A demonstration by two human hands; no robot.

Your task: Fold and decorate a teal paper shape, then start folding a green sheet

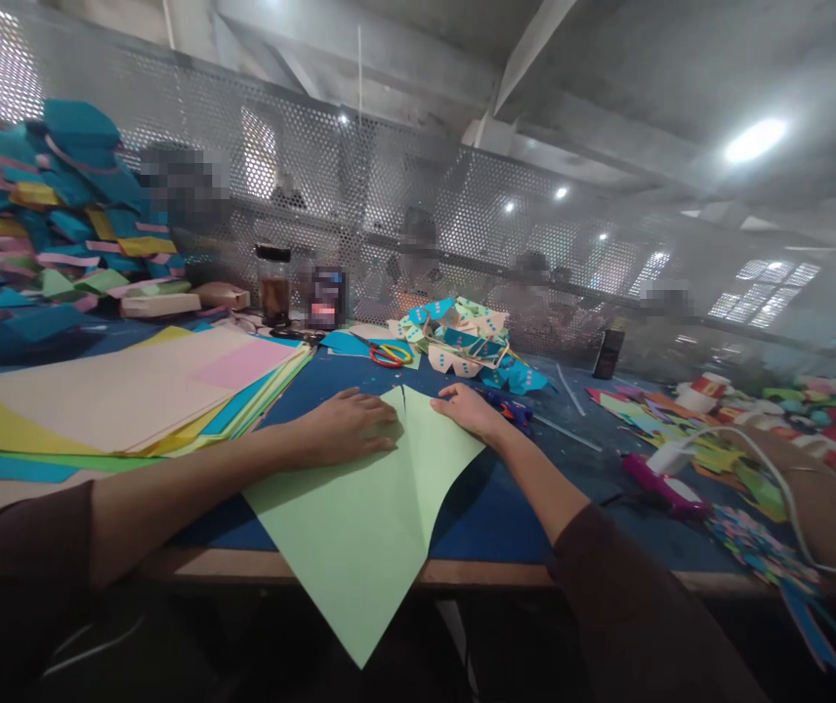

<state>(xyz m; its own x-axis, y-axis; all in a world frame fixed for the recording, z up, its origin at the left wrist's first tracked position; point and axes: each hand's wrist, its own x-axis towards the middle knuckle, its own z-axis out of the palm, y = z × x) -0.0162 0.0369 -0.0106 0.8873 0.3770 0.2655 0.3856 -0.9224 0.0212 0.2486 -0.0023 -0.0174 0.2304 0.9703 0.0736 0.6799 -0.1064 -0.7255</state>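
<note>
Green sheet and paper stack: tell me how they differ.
The green sheet is a single folded piece with a centre crease; the paper stack holds many flat sheets in several colours. The green sheet hangs over the table edge under the left hand and right hand; the stack lies untouched. Both are coloured paper.

I see my left hand hiding part of the green paper | far-side people behind the mesh screen blurred | cup label unreadable | I lose the paper pile at the left edge
</note>
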